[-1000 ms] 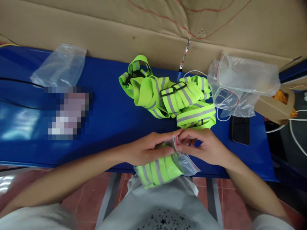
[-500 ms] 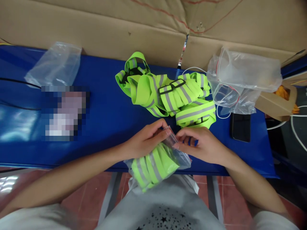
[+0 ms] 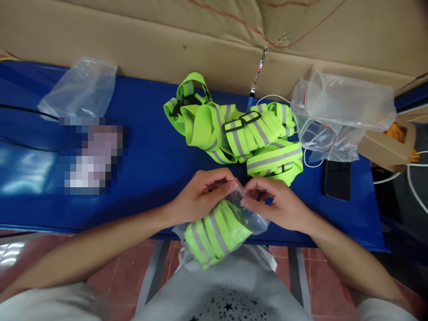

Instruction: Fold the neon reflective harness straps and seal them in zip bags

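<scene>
Between my hands, at the front edge of the blue table, is a clear zip bag (image 3: pixel 256 221) with a red line along its mouth. Inside it lies a folded neon-green reflective strap (image 3: pixel 214 234) with grey stripes. My left hand (image 3: pixel 209 194) pinches the bag's mouth at its left end, thumb on top. My right hand (image 3: pixel 276 203) grips the same edge a little further right, thumb and fingers pressed together. Just beyond my hands lies a heap of loose neon-green reflective straps (image 3: pixel 207 127) with black buckles.
On the blue table (image 3: pixel 143 133), a clear plastic bag (image 3: pixel 82 89) and a pixelated patch are at left. More clear bags (image 3: pixel 351 100), a black phone (image 3: pixel 336 179), white cables and an open cardboard box (image 3: pixel 381 149) are at right. Brown board (image 3: pixel 133 40) lines the back.
My fingers have shifted slightly along the bag's mouth, and my right fingers have closed in more. The whole view has drifted a little; the straps lie as before.
</scene>
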`<state>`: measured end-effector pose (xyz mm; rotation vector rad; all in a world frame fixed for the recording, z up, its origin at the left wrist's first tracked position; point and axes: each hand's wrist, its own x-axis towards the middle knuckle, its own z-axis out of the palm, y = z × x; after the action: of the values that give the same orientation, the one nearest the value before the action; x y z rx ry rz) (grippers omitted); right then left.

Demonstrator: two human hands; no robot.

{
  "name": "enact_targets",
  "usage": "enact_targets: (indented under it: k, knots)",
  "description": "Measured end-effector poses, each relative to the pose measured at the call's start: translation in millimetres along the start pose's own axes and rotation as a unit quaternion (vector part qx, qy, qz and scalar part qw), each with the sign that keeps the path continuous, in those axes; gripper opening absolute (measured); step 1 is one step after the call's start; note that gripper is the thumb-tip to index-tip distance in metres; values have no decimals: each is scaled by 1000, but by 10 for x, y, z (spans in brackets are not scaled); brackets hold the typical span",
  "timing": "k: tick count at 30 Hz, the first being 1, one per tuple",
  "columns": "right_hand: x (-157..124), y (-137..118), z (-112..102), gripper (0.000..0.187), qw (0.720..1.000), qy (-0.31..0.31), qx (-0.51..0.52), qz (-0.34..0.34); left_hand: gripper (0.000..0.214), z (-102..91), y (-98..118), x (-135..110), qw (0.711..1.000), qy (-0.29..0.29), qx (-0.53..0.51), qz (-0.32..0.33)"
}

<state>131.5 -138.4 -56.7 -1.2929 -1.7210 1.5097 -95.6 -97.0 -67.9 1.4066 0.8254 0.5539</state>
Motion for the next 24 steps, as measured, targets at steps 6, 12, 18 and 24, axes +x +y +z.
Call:
enact_targets:
  k: [6, 12, 18, 24]
  knots:
    - [-2, 53, 62, 15, 999, 37, 13, -12, 24, -5, -20, 19, 999, -5, 30, 36]
    - [-18, 33, 48, 12, 999, 39, 24, 0, 19, 5, 20, 23, 999, 18, 1, 37]
    - [-10, 27, 64, 12, 999, 43, 17, -7, 17, -1, 46, -4, 998, 28, 30, 44]
    - [-11, 24, 115, 11, 998, 63, -1, -28, 17, 11, 58, 17, 997, 28, 54, 48]
